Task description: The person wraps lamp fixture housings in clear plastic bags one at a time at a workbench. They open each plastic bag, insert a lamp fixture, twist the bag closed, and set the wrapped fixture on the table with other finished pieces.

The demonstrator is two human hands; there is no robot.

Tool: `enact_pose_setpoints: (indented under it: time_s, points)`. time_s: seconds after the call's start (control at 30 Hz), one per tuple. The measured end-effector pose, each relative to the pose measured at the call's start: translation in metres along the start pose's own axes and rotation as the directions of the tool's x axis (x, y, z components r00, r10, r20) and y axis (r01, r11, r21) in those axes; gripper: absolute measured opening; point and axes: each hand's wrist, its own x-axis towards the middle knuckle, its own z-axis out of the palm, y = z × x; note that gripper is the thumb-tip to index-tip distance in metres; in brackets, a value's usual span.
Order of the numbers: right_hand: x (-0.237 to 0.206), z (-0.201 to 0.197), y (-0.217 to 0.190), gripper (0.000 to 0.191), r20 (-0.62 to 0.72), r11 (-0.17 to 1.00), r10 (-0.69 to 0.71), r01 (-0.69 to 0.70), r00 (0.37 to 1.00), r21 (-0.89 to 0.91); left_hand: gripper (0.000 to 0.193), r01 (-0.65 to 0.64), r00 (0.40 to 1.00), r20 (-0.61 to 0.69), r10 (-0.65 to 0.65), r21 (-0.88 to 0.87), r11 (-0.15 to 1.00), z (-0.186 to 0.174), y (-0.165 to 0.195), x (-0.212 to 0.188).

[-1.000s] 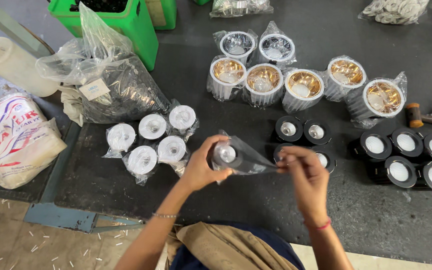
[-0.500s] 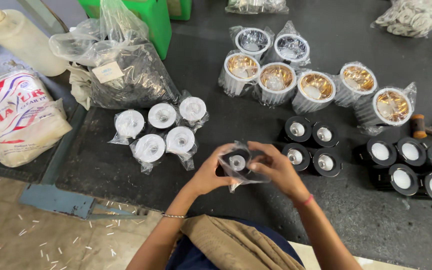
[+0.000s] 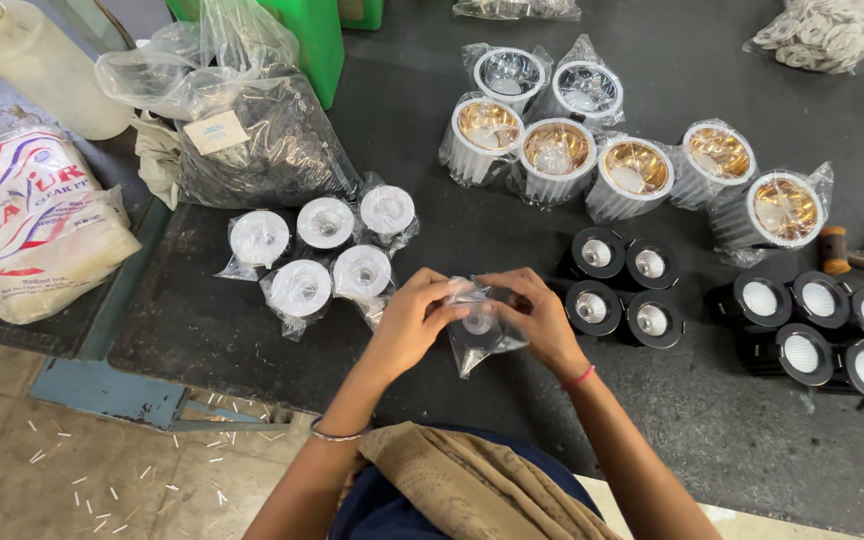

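A person's left hand (image 3: pixel 414 322) and right hand (image 3: pixel 540 318) meet above a dark worktop (image 3: pixel 282 330), both pinching a small round light fitting in a clear plastic bag (image 3: pixel 479 330) held between them, fingers closed on the bag's sides. Just left lie five bagged white fittings (image 3: pixel 324 248). To the right sit four black fittings (image 3: pixel 623 284). Beyond stand gold-lined reflectors (image 3: pixel 636 176).

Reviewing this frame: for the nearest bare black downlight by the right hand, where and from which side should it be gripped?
Probably by its round black rim, from straight above. The black downlight sits face-up beside three others, so its sides are crowded while its top stays exposed. The right hand and left hand are both busy holding a bagged light.
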Motion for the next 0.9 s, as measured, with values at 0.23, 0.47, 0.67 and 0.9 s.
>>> enact_pose_setpoints:
  time_s: [0.23,0.47,0.67,0.9]
  points:
    - [0.003,0.013,0.011,0.015,-0.163,0.981,-0.153,0.17,0.975,0.094,0.028,0.032,0.95,-0.311,-0.03,0.003,0.999,0.029,0.034,0.008]
    - [-0.002,0.013,0.013,0.013,-0.148,0.987,-0.111,0.127,0.983,0.101,0.023,0.041,0.929,-0.366,-0.043,-0.012,0.999,0.041,0.039,0.007]
    - [-0.012,-0.013,0.004,0.043,0.186,0.977,-0.133,0.097,0.973,0.191,0.018,-0.026,0.951,-0.308,0.007,-0.058,0.998,0.038,0.031,0.003]
    - [-0.01,-0.012,0.002,0.063,0.24,0.94,-0.071,-0.015,0.968,0.342,0.019,-0.089,0.976,-0.197,0.093,0.031,0.996,0.028,0.034,-0.006]
